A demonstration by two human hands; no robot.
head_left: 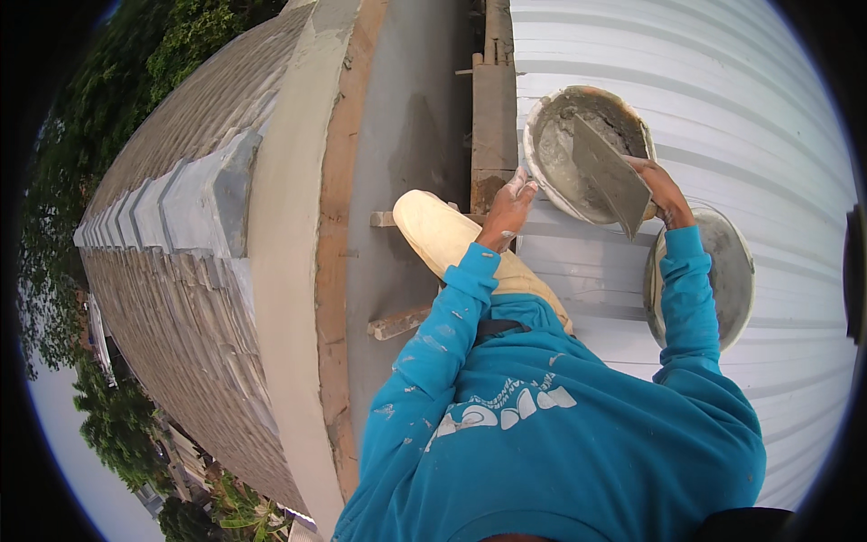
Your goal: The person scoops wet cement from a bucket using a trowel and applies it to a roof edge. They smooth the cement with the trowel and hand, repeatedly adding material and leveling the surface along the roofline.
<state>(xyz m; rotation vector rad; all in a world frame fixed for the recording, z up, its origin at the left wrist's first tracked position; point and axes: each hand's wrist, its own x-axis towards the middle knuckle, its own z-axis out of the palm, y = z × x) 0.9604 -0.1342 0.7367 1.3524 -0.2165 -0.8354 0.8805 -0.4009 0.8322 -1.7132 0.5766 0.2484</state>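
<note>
A bucket of wet grey mortar (562, 149) stands on the ridged metal sheet. My left hand (511, 210), smeared with mortar, is at the bucket's near left side, its fingers curled against the rim. My right hand (666, 193) is closed round the handle of a trowel (610, 173). The trowel's wide flat blade is tilted over the bucket, hiding part of the mortar, and is coated grey. Most of the handle is hidden by the fingers.
A second bucket (730, 280) stands on the metal sheeting (587, 36), partly behind my right forearm. On the left run a mortar-topped wall edge (293, 199) and a tiled roof (172, 316). Wooden pieces (397, 322) jut out near my leg, beside a grey wall face (406, 117).
</note>
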